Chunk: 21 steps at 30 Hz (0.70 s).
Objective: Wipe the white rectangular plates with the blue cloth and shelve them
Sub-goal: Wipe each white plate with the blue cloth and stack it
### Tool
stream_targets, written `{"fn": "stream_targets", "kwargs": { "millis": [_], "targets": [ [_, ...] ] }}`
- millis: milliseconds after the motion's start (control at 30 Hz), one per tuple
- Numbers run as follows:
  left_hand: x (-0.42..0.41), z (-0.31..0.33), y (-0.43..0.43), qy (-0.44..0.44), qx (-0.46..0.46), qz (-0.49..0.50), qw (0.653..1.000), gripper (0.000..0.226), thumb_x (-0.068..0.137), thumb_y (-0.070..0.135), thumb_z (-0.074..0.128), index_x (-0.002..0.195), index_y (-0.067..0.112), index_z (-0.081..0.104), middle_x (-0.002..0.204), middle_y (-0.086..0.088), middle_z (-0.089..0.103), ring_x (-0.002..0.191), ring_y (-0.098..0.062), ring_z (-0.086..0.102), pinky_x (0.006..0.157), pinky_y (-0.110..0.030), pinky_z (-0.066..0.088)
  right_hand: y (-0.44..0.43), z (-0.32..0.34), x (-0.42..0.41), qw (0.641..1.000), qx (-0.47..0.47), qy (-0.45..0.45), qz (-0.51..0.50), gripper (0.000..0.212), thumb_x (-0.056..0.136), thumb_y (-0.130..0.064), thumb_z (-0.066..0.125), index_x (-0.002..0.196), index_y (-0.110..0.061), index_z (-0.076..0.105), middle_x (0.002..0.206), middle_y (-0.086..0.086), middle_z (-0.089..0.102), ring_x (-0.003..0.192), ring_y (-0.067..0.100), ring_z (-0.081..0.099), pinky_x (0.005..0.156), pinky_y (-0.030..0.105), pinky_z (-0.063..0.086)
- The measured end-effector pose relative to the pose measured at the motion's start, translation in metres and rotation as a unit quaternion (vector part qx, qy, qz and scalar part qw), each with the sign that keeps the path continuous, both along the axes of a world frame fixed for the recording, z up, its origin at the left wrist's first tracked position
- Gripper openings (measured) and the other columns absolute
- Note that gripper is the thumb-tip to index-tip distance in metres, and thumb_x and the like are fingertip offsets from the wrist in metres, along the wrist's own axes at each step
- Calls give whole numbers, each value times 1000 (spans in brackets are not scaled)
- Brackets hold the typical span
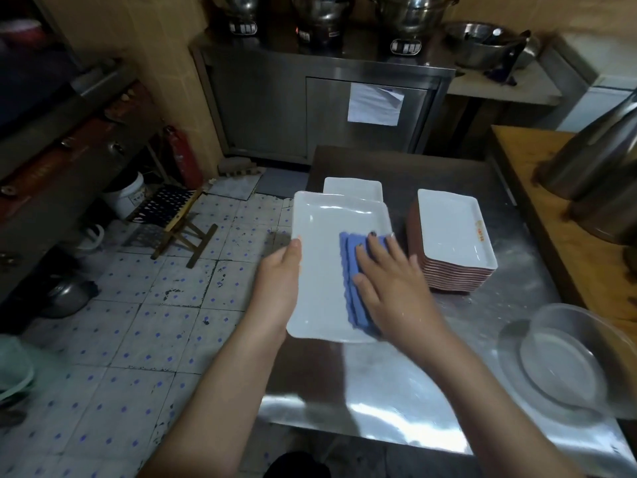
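A white rectangular plate [324,250] is held over the left edge of the steel table [413,391]. My left hand [281,284] grips its left rim, thumb on top. With fingers straight, my right hand [396,288] presses the folded blue cloth [355,288] flat onto the plate's right half. Behind this plate another white plate [355,188] lies on the table, partly hidden. To the right stands a tall stack of white plates [451,232] with brown undersides.
A clear glass bowl [565,360] sits at the table's right front. A wooden counter [558,208] with steel pots [599,167] runs along the right. A folding stool [175,222], buckets and a fire extinguisher [182,157] stand on the tiled floor at left. A steel cabinet [327,108] is behind.
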<state>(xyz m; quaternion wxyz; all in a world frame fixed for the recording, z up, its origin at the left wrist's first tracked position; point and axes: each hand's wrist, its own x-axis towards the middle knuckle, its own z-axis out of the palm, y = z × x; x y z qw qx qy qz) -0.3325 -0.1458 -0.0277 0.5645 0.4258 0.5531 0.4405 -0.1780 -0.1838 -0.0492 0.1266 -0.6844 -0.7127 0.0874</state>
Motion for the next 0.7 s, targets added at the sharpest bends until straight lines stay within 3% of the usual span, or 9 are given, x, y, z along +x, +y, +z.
{"fn": "stream_targets", "kwargs": {
  "millis": [100, 267, 433, 533, 700],
  "targets": [
    [-1, -6, 2, 27, 9, 15, 1000, 36, 99, 35, 41, 74, 22, 64, 62, 10, 68, 51, -2, 64, 43, -13, 47, -20, -19, -10, 1000, -16, 25, 4, 51, 101, -36, 25, 150, -23, 19, 160, -3, 5, 146, 17, -8, 115, 36, 5],
    [10, -19, -7, 54, 5, -2, 999, 35, 98, 35, 43, 71, 26, 64, 70, 13, 70, 70, -6, 67, 67, -25, 54, 10, -20, 8, 998, 7, 50, -49, 50, 102, -36, 26, 150, -23, 21, 159, -1, -4, 146, 19, 1, 115, 32, 7],
    [13, -16, -7, 23, 8, -3, 1000, 35, 98, 34, 43, 71, 27, 64, 60, 20, 68, 53, 3, 64, 44, -12, 46, 6, -19, 12, 979, -3, 179, -95, 51, 101, -36, 31, 150, -28, 19, 158, -1, -11, 144, 20, 12, 111, 22, 15],
    [13, -14, -1, 25, 22, 11, 999, 33, 99, 32, 41, 74, 28, 62, 58, 24, 66, 52, 8, 62, 41, -9, 43, -13, -26, 7, 981, -5, 178, -72, 52, 100, -35, 34, 149, -30, 19, 158, -2, 4, 139, 16, 23, 98, 11, 16],
    [21, -22, 0, 53, 21, 0, 998, 34, 99, 34, 41, 74, 28, 63, 66, 17, 69, 59, 4, 64, 54, -19, 48, -10, -25, 15, 970, 56, 191, -141, 44, 98, -25, 48, 141, -21, 42, 141, 4, 41, 119, 20, 46, 86, 16, 30]
  ]
}}
